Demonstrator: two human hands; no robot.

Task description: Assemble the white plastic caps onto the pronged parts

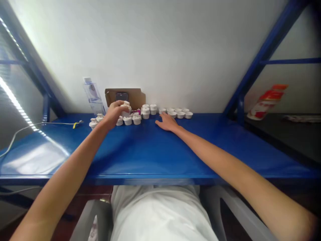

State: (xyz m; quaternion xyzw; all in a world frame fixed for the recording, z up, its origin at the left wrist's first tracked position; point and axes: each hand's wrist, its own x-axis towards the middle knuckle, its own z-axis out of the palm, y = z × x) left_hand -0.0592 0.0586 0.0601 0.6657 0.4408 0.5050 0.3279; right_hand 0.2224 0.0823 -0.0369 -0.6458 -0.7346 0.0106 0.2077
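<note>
My left hand (115,112) is closed around a small white round piece (126,106) with a raised top, lifted over the left group. Below and beside it stand several white round pieces (127,120) in rows, some partly hidden by that hand. To their right, a few more white pieces (145,112) are stacked. My right hand (167,122) reaches to the near left side of several white open cups (180,114). Its fingers are spread, and the fingertips touch or cover the nearest cup; I cannot tell which.
All of this stands on a blue table (155,150) against a white wall. An open cardboard box (136,96) with a dark phone-like object (121,96) is behind. A clear bottle (94,97), a white cable (55,123) and a red-white bottle (267,102) are at the sides.
</note>
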